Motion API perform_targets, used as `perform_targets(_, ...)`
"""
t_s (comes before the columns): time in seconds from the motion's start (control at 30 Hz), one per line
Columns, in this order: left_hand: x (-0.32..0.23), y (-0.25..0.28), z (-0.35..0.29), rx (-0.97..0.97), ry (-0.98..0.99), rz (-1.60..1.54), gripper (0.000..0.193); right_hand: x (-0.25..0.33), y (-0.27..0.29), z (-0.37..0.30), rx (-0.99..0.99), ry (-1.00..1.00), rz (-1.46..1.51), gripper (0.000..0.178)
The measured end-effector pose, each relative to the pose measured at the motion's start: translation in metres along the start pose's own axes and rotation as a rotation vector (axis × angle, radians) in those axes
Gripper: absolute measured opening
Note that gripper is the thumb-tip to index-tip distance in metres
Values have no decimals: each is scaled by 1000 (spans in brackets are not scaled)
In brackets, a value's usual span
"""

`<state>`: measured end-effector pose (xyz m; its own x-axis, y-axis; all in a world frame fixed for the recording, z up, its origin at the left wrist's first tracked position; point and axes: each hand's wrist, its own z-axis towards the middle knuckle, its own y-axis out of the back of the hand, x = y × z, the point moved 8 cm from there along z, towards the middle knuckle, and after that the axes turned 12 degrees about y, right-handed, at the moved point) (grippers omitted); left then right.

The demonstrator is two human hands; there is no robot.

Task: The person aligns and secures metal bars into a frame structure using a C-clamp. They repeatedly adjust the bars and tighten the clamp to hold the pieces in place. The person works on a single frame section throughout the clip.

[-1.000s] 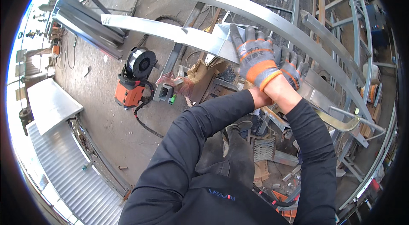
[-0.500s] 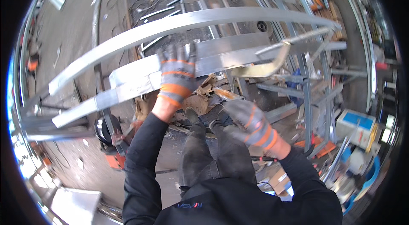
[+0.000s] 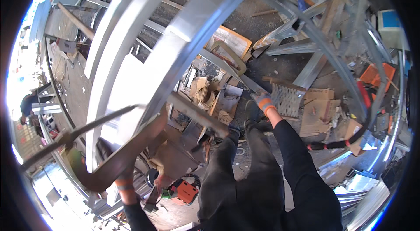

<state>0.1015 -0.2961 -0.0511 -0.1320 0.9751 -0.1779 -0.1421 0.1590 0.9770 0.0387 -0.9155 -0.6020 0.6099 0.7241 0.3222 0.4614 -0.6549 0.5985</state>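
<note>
Since half a second ago both hands have dropped off the big curved metal profile (image 3: 183, 43) and spread apart. Right hand (image 3: 262, 101), grey-orange glove, now grips the end of a thin steel strip (image 3: 227, 70) near the perforated plate (image 3: 286, 99). Left hand (image 3: 127, 189) sits low left behind a blurred brown bar (image 3: 131, 152); grip state unclear. Profile arcs overhead, upper centre.
</note>
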Motion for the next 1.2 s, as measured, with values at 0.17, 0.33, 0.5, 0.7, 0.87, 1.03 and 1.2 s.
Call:
perform_targets(0.17, 47, -1, -7, 66, 334, 87, 97, 13, -112, 169, -184, 236, 83, 64)
perform_targets(0.33, -5, 16, 7, 16, 70, 248, 91, 9, -146, 318, -366, 588, 404, 33)
perform_targets(0.5, -42, 10, 9, 13, 59, 299, 86, -12, -157, 408, -298, 145, -354, 81)
perform_targets(0.7, -50, 11, 30, 5, 14, 251, 79, 39, -100, 343, -230, 380, -90, 78)
perform_targets(0.87, -70, 28, 29, -43, -54, 201, 94, 106, 25, 221, -226, 568, 32, 69)
perform_targets(1.03, -73, 51, 30, -192, -87, 347, 63, 173, 177, 33, -166, 703, 93, 61)
perform_targets(1.2, -51, 81, 16, -134, 5, 264, 102, 252, 315, -207, -59, 766, 103, 53)
